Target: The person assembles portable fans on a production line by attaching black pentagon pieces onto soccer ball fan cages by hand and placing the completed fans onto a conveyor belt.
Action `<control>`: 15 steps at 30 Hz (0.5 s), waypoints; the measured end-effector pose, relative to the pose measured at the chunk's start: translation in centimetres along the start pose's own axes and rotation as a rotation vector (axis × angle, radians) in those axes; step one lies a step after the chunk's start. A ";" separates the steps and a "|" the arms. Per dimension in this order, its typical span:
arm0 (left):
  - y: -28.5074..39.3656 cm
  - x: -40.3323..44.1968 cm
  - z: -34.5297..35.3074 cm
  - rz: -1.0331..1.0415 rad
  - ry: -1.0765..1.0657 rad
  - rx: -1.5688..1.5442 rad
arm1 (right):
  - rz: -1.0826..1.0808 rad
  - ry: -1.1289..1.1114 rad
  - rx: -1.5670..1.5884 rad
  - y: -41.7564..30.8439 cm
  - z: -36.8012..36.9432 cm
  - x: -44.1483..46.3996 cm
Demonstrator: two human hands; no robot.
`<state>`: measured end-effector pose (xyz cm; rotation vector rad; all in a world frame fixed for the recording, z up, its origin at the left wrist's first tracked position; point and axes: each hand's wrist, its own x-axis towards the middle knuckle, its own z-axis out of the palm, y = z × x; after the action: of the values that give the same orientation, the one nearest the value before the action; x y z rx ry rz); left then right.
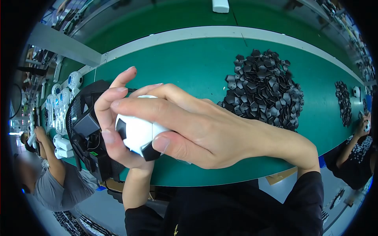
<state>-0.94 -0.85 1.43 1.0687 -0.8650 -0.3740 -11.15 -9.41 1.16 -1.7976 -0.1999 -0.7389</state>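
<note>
A white ball-shaped shell with black pentagon panels, like a small football (138, 130), is held between both hands above the green table. My left hand (112, 141) cups it from the left and below, its fingers curled around it. Across the top and right side lies my right hand (204, 128), its thumb pressed by the lower black panel and its fingers stretched over the shell. Most of the ball's far side is hidden by the fingers. To the right of my right hand is a large heap of loose black pentagon pieces (262, 90).
A black basket (73, 114) with dark box-shaped parts (87, 125) stands left of my hands. Beyond it are several white devices (61, 98). A person in grey (65, 185) sits at the left. At the right, another person's hand (363, 125) is near a second black heap (343, 102).
</note>
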 end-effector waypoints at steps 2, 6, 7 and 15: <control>0.3 -0.2 0.3 -0.042 0.089 0.160 | 0.056 0.001 -0.015 -0.5 0.0 0.1; 0.2 -0.8 -0.2 0.112 -0.009 0.155 | 0.159 -0.006 -0.032 -1.4 -0.2 0.2; 0.1 -0.8 -0.9 0.144 -0.091 0.055 | 0.186 -0.035 -0.037 -1.6 -0.2 0.2; -0.4 -0.7 -2.3 0.169 -0.228 -0.014 | 0.121 -0.061 -0.042 -1.1 -0.2 0.0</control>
<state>0.44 0.82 0.34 0.9434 -1.1460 -0.3638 -11.73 -9.15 2.11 -1.8565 -0.1156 -0.6067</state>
